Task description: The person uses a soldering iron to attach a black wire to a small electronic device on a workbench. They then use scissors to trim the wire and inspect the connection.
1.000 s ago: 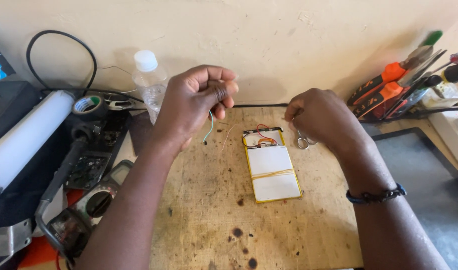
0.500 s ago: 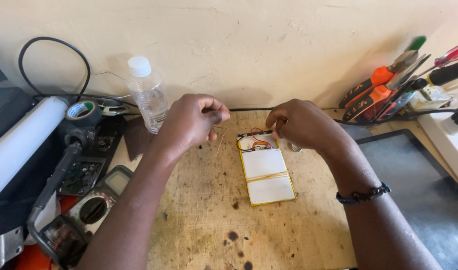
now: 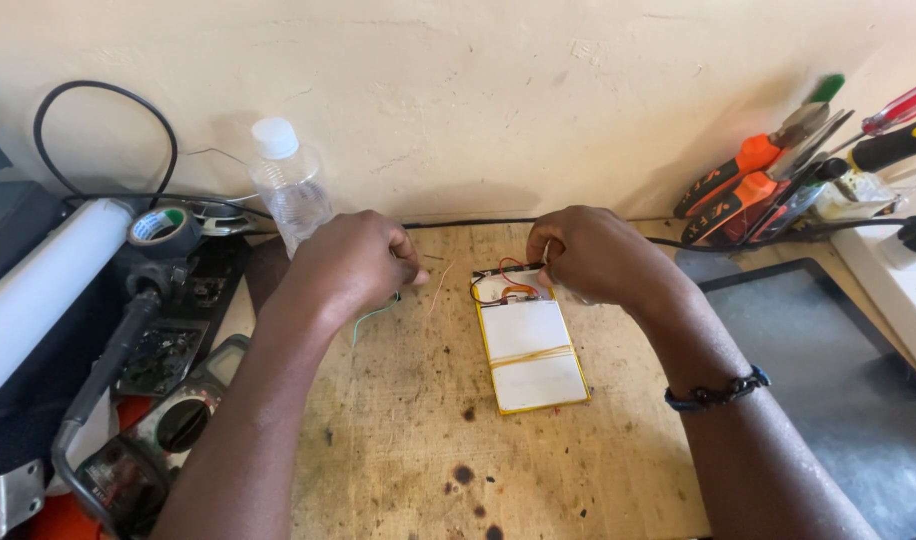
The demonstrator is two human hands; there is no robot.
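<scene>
A flat white battery pack (image 3: 531, 352) with yellow edging lies near the middle of the wooden workbench (image 3: 408, 440), its wired end toward the back edge, where red wires curl. The right hand (image 3: 590, 255) is closed over that wired end, fingers pinched together on something too small to make out. The left hand (image 3: 353, 265) is curled shut just to the left of the pack, apart from it, with a thin green wire (image 3: 373, 315) trailing from under it onto the wood.

At the back left corner a clear plastic bottle (image 3: 288, 190) with a white cap stands against the wall, beside a roll of tape (image 3: 163, 228) and a white tube (image 3: 38, 290). A multimeter (image 3: 148, 450) lies off the left edge. Orange-handled pliers and screwdrivers (image 3: 768, 180) lean at the back right corner. A dark tablet (image 3: 838, 380) lies along the right edge.

The front half of the wood, stained with dark spots, lies open between the two forearms.
</scene>
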